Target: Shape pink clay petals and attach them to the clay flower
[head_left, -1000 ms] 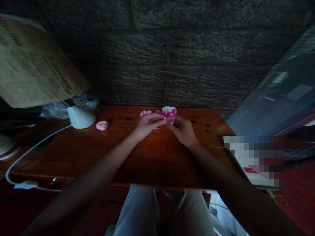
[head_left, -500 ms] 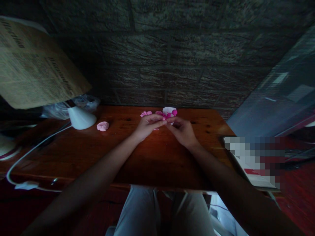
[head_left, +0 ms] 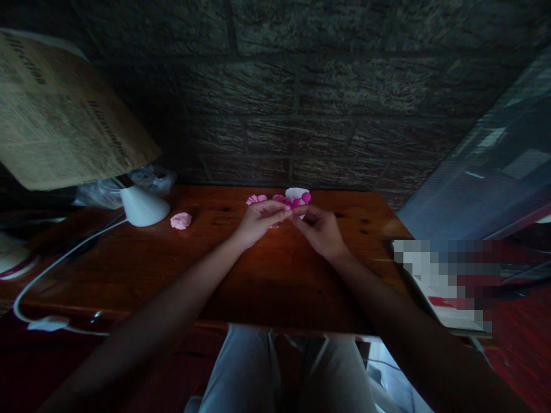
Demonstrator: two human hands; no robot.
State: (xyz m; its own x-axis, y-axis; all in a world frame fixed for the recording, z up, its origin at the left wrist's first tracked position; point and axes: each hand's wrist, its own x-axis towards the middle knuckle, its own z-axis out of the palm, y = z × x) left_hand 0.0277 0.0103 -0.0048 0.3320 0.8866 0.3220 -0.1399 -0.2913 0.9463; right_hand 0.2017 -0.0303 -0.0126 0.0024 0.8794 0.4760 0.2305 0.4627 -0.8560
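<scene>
Pinching a small pink piece (head_left: 287, 207) between thumb and forefinger of the left hand (head_left: 260, 220), nearly closed; meeting it with fingertips of the half-curled right hand (head_left: 321, 229), too small to tell whether gripping or only touching. Held over the desk (head_left: 279, 281), just in front of pink petal-like pieces (head_left: 257, 199) and white paper (head_left: 295, 193). Barely shifted over the last second, suggesting fine fingertip work in one spot. Farther left, see a pale pink lump (head_left: 181, 221) near the lamp base (head_left: 144, 207); on the newsprint shade (head_left: 77, 120), read roughly "llection", otherwise mostly illegible.
</scene>
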